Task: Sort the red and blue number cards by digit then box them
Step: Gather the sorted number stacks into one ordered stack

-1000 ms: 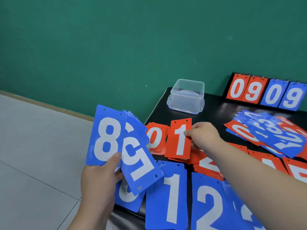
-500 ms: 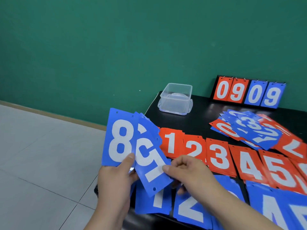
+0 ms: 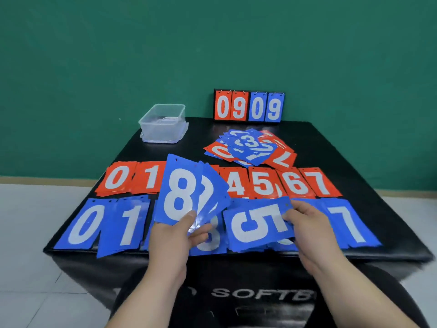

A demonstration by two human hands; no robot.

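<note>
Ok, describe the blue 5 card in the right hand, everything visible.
The blue 5 card is a thin, plastic-looking rectangle bearing a white 5, turned sideways, with a punched hole near one short edge. The right hand pinches that end, holding it low beside the blue 7 card; contact beneath is unclear.

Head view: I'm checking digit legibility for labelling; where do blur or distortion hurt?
Head view: slight motion blur softens the blue 5 card in the right hand, yet readable; the mixed pile behind is soft; the wide-angle lens stretches the table at its near corners.
</note>
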